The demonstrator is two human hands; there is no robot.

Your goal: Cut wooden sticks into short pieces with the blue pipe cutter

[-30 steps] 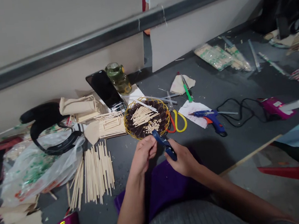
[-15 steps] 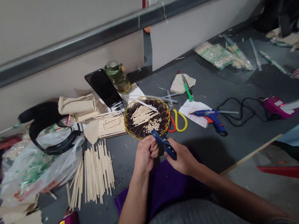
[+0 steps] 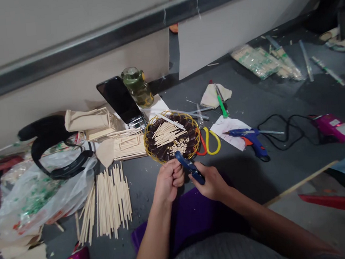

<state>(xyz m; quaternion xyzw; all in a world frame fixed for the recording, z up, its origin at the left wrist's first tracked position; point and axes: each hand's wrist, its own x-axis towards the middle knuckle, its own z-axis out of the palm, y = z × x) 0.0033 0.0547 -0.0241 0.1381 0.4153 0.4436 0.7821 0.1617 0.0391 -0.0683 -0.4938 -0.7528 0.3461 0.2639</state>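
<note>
My right hand point(image 3: 211, 181) is wrapped round a dark blue plier-like hand tool point(image 3: 189, 167), its head pointing up and to the left. Close beside that head, my left hand point(image 3: 171, 179) is closed in a pinch. Whatever its fingers hold is too small or hidden to make out. Just beyond both hands sits a brown woven basket point(image 3: 148, 148) with a yellow rim. Thin wooden sticks point(image 3: 167, 134) lie in it, along with a heap of tiny cut wooden bits point(image 3: 178, 147). A purple cloth point(image 3: 193, 219) lies below my hands.
Left of the basket are loose sticks point(image 3: 112, 200), a stick-built model point(image 3: 128, 145), a headset point(image 3: 63, 172) and a plastic bag point(image 3: 45, 198). A phone point(image 3: 119, 100) leans near a green bottle point(image 3: 138, 86). Rightward lie scissors point(image 3: 212, 142) and a corded blue glue gun point(image 3: 254, 138).
The view has shifted slightly, so things on the right sit further right. My hands keep nearly the same pose, the tool's head still by my left fingers.
</note>
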